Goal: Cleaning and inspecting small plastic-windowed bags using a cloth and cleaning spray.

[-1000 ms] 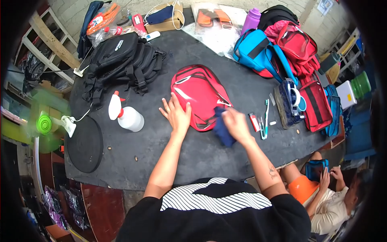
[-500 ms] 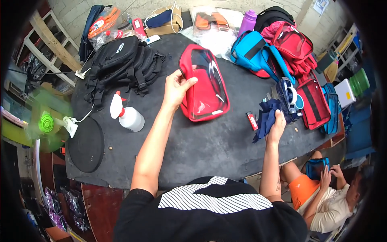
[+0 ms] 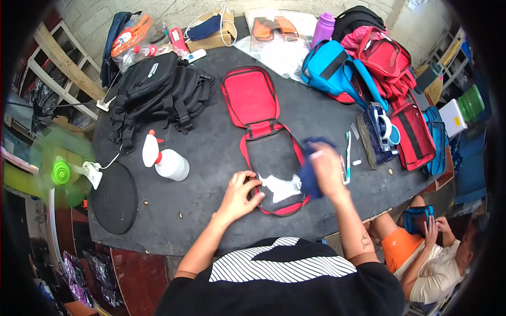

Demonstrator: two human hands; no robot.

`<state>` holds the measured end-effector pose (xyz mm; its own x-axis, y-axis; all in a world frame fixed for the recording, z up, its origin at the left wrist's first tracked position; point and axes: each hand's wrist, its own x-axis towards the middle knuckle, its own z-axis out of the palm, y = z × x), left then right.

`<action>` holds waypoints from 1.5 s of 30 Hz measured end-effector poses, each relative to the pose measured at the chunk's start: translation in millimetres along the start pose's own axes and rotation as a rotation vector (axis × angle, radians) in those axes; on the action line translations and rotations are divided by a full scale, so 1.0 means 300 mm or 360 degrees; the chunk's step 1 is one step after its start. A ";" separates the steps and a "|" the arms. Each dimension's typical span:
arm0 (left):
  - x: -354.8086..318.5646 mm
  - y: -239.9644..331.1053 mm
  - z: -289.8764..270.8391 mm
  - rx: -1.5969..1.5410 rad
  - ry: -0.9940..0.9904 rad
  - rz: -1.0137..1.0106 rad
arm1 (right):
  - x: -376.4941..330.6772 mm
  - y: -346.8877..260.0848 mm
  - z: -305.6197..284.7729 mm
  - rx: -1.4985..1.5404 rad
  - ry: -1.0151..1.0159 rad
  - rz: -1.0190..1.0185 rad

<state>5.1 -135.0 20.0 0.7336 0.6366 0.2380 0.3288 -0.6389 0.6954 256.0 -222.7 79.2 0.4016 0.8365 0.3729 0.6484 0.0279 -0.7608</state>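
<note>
A red zip bag (image 3: pixel 252 97) lies unfolded on the dark table, its red panel at the far side and a clear window panel (image 3: pixel 269 158) nearer me. White glare or liquid shows on the near part of the window; I cannot tell which. My left hand (image 3: pixel 240 197) rests at the window's left edge, fingers apart. In my right hand (image 3: pixel 329 168) is a navy cloth (image 3: pixel 313 174), bunched at the window's right edge and blurred by motion. A white spray bottle (image 3: pixel 171 164) with a red trigger stands left of the bag.
A toothbrush (image 3: pixel 347 152) lies right of my right hand, near a clear pouch (image 3: pixel 375 142). Black backpacks (image 3: pixel 158 92) sit at the left. Blue bags (image 3: pixel 329 68) and red bags (image 3: pixel 385 58) are piled at the right. Another person (image 3: pixel 421 253) sits at lower right.
The red bag, held up in my left hand before, now lies unfolded on the table. My right hand has brought the cloth leftward to it. My left hand has moved down to its edge.
</note>
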 end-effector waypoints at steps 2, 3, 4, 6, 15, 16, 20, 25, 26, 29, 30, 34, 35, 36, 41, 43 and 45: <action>-0.024 -0.016 0.053 0.0025 0.0076 -0.0035 | -0.064 0.023 0.181 -0.0316 -0.0848 -0.0407; -0.031 -0.026 0.075 -0.0148 0.0126 -0.0090 | -0.117 0.098 0.281 -0.0609 -0.1096 -0.0699; -0.048 -0.041 0.085 -0.0192 0.0141 -0.0091 | -0.104 0.100 0.310 -0.0605 -0.1096 -0.0700; -0.057 -0.055 0.089 -0.0235 0.0161 -0.0094 | -0.047 0.112 0.349 -0.0862 -0.0988 -0.0699; -0.057 -0.022 0.104 -0.0174 0.0213 -0.0342 | -0.055 0.109 0.398 -0.0890 -0.0946 -0.0599; -0.058 -0.026 0.108 -0.0163 0.0248 -0.0307 | -0.090 0.115 0.371 -0.0860 -0.0993 -0.0632; -0.049 -0.031 0.109 -0.0159 0.0317 -0.0169 | -0.065 0.121 0.357 -0.0899 -0.0880 -0.0605; -0.042 -0.007 0.110 -0.0135 0.0302 -0.0246 | -0.014 0.128 0.439 -0.1003 -0.0636 -0.0450; -0.049 -0.022 0.130 -0.0034 0.0333 -0.0256 | -0.048 0.120 0.420 -0.0921 -0.0773 -0.0469; -0.051 -0.024 0.143 0.0139 0.0370 -0.0266 | -0.156 0.074 0.330 -0.0636 -0.1099 -0.0507; -0.052 -0.026 0.148 0.0157 0.0395 -0.0237 | -0.180 0.069 0.289 -0.0453 -0.1120 -0.0502; -0.062 -0.004 0.125 0.0081 0.0303 -0.0268 | -0.184 -0.029 0.138 0.0156 -0.1185 -0.0060; -0.069 -0.002 0.116 0.0081 0.0288 -0.0277 | -0.172 -0.037 0.113 0.0252 -0.0907 -0.0103; -0.072 0.004 0.110 -0.0067 0.0275 -0.0285 | -0.145 -0.033 0.082 0.0210 -0.0583 -0.0092; -0.111 0.030 0.103 -0.0140 0.0292 -0.0174 | 0.184 0.063 -0.084 0.0127 0.0395 -0.0352; -0.121 0.071 0.097 -0.0134 0.0235 -0.0169 | 0.261 0.084 -0.128 -0.0560 0.0389 -0.0577; -0.133 0.138 0.065 -0.0336 0.0090 -0.0380 | 0.244 0.136 -0.143 -0.0777 0.0429 -0.0447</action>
<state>1.1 -195.2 26.0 0.6146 0.7843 0.0844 0.3525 -0.3688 0.8601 339.5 -184.0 98.2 0.2807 0.6643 0.6928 0.9482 -0.0799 -0.3075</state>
